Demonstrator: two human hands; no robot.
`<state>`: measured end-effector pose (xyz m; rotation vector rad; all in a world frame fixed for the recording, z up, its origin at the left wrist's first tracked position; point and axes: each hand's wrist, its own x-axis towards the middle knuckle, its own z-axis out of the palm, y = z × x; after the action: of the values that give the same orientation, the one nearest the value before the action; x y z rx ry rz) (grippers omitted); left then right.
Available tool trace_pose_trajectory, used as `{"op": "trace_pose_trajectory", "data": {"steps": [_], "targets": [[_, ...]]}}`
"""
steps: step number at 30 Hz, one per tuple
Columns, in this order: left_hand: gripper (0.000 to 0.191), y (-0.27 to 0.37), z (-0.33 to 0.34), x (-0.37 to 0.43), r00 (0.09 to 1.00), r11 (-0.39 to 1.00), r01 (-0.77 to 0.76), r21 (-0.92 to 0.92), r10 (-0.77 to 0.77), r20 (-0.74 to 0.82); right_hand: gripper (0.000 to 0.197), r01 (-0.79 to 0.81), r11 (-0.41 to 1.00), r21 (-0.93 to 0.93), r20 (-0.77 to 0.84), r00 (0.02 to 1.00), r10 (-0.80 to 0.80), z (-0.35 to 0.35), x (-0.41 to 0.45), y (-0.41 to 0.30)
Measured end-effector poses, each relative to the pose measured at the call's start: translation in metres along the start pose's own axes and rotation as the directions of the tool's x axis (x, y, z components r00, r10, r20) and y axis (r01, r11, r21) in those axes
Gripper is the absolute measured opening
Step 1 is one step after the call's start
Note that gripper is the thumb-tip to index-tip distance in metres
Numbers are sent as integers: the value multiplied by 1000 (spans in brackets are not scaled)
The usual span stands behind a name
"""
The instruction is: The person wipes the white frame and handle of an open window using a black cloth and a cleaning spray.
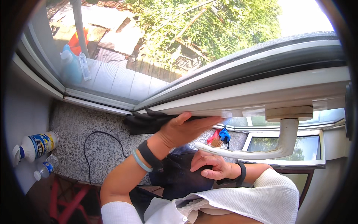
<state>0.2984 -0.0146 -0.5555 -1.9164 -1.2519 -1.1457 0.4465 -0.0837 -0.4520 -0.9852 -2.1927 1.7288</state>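
Note:
My left hand (181,128), with a black band and a pale bangle at its wrist, lies flat with the thumb raised. It presses a bunched black cloth (145,121) against the inner face of the white window sash (223,96). Much of the cloth hangs out past the fingers to the left. A white window handle (288,137) juts from the sash toward me, its lever pointing left. Below that lever, my right hand (214,165) hovers in front of my dark clothing, fingers loosely bent and apart, nothing seen in it.
On the speckled stone sill (72,120) lies a black cable (89,145). A spray bottle (42,144) and a clear plastic bottle (46,168) are at left, above a red metal frame (70,201). Blue cloth (224,134) and a brush (216,142) sit beyond the handle.

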Motion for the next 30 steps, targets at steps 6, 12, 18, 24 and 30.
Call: {"op": "trace_pose_trajectory", "data": {"steps": [6, 12, 18, 24, 30], "targets": [[37, -26, 11, -109, 934, 975, -152, -161, 195, 299, 24, 136, 987, -89, -65, 988, -142, 5, -5, -2], [23, -26, -55, -76, 929, 692, 349, -631, -165, 333, 19, 151, 980, -126, -68, 985, -160, 0, -1, 1], [22, -40, -50, 6, 778, 571, 247, -783, -598, -191, 18, 168, 974, -155, -46, 983, -177, 4, 2, -2], [25, -12, -12, -4, 801, 652, 331, -682, -577, -162, 18, 138, 976, -166, -38, 989, -146, 2, 6, 3], [33, -1, 2, -132, 770, 673, 635, -379, -587, 248, 18, 125, 985, -116, -17, 992, -128, 6, 18, 0]]}}
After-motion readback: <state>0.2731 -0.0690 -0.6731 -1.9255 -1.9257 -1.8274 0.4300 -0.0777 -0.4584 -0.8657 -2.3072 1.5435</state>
